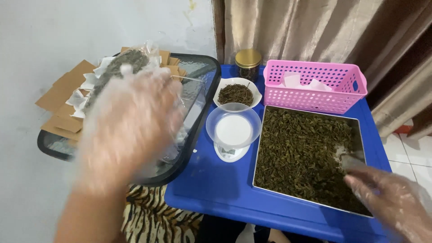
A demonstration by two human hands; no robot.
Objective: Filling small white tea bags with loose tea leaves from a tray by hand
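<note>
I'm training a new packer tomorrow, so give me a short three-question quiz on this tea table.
1. True or false: the metal tray of dried leaves sits on the blue table.
2. Which hand holds the scoop in the tray: A) left hand, B) right hand?
3. Fill in: behind the tray stands a ____ plastic basket.

Key:
1. True.
2. B. The gloved right hand grips the scoop; the left hand, blurred, is over the dark tray at a clear bag of leaves.
3. Pink.
</note>
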